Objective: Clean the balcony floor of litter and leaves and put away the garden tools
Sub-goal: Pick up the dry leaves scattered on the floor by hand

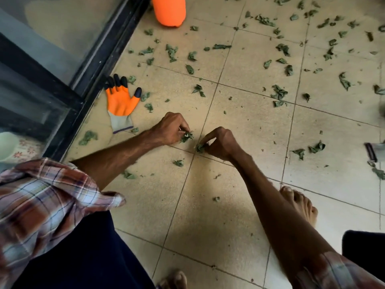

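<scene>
Matt speckled tile floor (239, 126), crumpled dry leaves (279, 94), rubber-coated cloth glove (121, 103).

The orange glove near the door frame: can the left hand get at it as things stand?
Probably yes. The orange glove lies flat close to the left hand, only loose leaves between them, though that hand pinches a leaf clump.

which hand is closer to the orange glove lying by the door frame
Left. The left hand, pinching a leaf, is close beside the orange glove. The right hand, pinching a second leaf, is farther out, past the left hand.
</scene>
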